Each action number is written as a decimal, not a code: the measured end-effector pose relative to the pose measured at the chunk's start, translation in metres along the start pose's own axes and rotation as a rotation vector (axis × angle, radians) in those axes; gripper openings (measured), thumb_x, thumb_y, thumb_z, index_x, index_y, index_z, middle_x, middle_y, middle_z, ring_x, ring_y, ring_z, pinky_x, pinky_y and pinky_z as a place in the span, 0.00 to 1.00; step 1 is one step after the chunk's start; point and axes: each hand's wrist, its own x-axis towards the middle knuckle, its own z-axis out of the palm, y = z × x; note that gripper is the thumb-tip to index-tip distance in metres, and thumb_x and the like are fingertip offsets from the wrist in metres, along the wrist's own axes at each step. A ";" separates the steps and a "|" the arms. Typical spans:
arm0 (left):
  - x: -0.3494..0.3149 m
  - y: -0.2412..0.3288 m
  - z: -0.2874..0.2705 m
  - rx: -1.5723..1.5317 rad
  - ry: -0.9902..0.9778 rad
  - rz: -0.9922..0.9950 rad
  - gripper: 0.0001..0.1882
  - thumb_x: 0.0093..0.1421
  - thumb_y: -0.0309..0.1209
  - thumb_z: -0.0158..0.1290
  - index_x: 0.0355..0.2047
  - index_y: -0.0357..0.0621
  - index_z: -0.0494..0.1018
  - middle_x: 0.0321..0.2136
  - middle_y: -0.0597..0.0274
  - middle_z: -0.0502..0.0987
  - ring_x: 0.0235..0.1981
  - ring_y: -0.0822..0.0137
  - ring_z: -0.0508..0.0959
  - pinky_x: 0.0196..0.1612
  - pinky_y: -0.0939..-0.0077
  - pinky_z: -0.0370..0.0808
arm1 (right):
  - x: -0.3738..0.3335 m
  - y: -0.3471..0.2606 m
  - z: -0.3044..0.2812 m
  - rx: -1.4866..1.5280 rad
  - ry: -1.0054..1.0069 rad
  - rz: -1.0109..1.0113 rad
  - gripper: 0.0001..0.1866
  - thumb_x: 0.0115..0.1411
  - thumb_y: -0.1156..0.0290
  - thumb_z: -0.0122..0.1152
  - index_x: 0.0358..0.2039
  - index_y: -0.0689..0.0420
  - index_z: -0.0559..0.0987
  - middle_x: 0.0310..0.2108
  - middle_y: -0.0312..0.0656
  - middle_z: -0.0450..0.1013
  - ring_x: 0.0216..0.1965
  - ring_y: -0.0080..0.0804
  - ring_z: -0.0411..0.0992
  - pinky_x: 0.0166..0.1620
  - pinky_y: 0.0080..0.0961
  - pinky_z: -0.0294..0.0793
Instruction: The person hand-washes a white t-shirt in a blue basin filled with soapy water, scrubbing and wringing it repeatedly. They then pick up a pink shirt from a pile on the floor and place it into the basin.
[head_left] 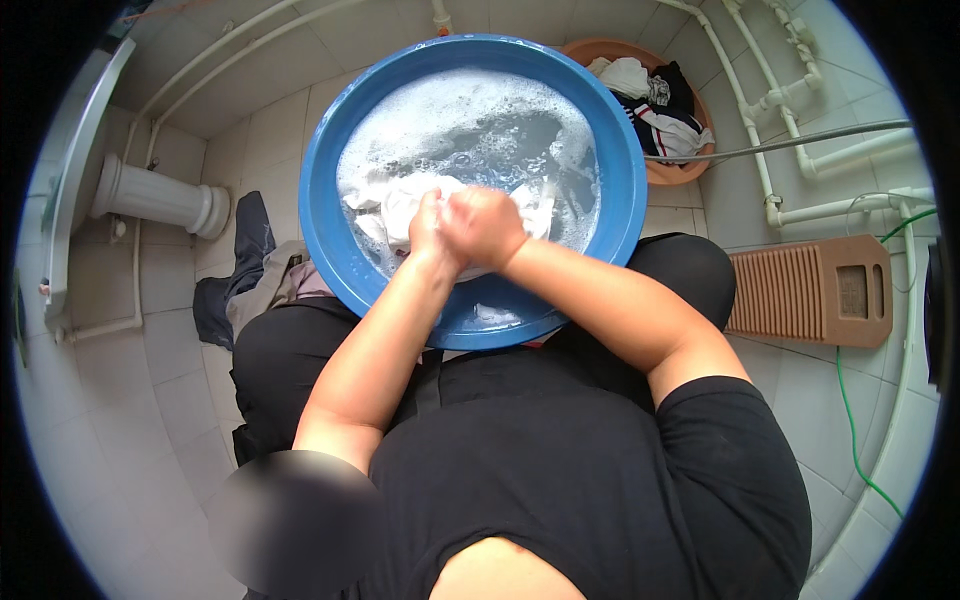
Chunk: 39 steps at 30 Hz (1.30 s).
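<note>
Toward the near rim of the round blue plastic basin (622, 190), a rumpled white cloth (398, 205) stretches sideways beneath left hand (430, 230) and right hand (488, 224), both equally close, fingers curled and clamped on a fold, as far as blur shows.

No lettering or numbers can be read, even on the brown washboard (785, 292).

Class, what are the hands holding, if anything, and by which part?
Left hand and right hand appear closed on white cloth; which part cannot be told.
</note>
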 end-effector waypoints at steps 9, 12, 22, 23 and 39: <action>0.018 0.002 -0.020 0.133 -0.093 -0.048 0.27 0.58 0.54 0.38 0.37 0.40 0.69 0.31 0.55 0.73 0.32 0.61 0.74 0.35 0.67 0.73 | -0.007 -0.029 -0.014 0.083 -0.078 -0.081 0.13 0.52 0.63 0.54 0.14 0.55 0.70 0.17 0.45 0.68 0.21 0.45 0.68 0.25 0.35 0.68; -0.004 0.010 0.003 0.252 -0.287 -0.167 0.30 0.59 0.56 0.37 0.47 0.45 0.68 0.39 0.58 0.74 0.41 0.60 0.75 0.45 0.69 0.72 | 0.016 0.006 -0.016 -0.016 0.025 0.166 0.14 0.52 0.57 0.52 0.19 0.52 0.76 0.23 0.44 0.73 0.26 0.44 0.72 0.29 0.35 0.71; 0.031 0.044 -0.033 -0.024 -0.351 -0.095 0.18 0.59 0.33 0.44 0.46 0.33 0.65 0.42 0.51 0.72 0.45 0.58 0.72 0.49 0.61 0.70 | 0.034 0.136 -0.037 0.032 -0.263 0.660 0.40 0.47 0.41 0.59 0.49 0.64 0.68 0.46 0.54 0.69 0.47 0.44 0.69 0.49 0.34 0.68; 0.036 0.040 -0.039 -0.056 -0.305 -0.055 0.18 0.59 0.34 0.44 0.46 0.34 0.64 0.43 0.52 0.72 0.46 0.58 0.72 0.50 0.61 0.69 | 0.020 0.134 -0.032 -0.093 -0.409 0.576 0.43 0.46 0.41 0.60 0.51 0.65 0.66 0.49 0.55 0.67 0.50 0.43 0.67 0.50 0.34 0.67; 0.023 0.021 -0.024 -0.095 -0.343 0.069 0.27 0.59 0.46 0.44 0.53 0.39 0.62 0.49 0.53 0.69 0.52 0.55 0.67 0.56 0.58 0.62 | 0.021 0.033 -0.025 0.499 -0.092 0.286 0.21 0.43 0.66 0.60 0.38 0.62 0.75 0.41 0.51 0.69 0.44 0.42 0.69 0.49 0.28 0.67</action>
